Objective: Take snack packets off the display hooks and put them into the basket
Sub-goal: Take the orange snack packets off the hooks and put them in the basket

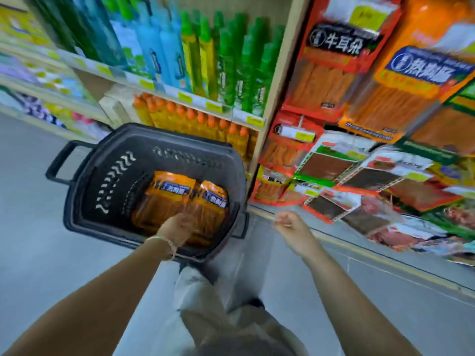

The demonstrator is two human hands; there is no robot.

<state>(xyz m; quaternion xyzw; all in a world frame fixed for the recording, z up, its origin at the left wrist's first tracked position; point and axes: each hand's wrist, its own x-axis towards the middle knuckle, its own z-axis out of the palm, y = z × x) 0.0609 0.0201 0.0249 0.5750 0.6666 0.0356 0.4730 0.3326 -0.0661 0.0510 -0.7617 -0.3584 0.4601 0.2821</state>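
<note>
Orange snack packets, two of them, lie inside the black basket (144, 142), which stands on the grey floor (38, 240). The left packet (167, 191) and the right packet (213, 199) lie side by side on the bottom of the basket, and they seem to touch in the middle.

The left hand (180, 227) is down inside the basket, at its near edge, and it lies over the lower ends of the two packets. The back of the hand hides the fingers and the picture is blurred there, so I cannot tell if it grips a packet or only rests on it. A thin bracelet (164, 240) is on that wrist. The right hand (289, 222) is outside the basket, just to the right of its near corner, in the air above the floor. Its fingers are loosely curled and it holds nothing that I can see. The two hands are apart.

To the right of the basket and higher, the display carries many packets: the same orange kind (416, 80), red ones (331, 68) and darker ones lower down. Behind the basket is a shelf with green bottles (231, 68).

As I judge it, the task is begun but far from finished: two packets are in, and many hang on the display. The free right hand seems the natural one to reach for the next packet.
</note>
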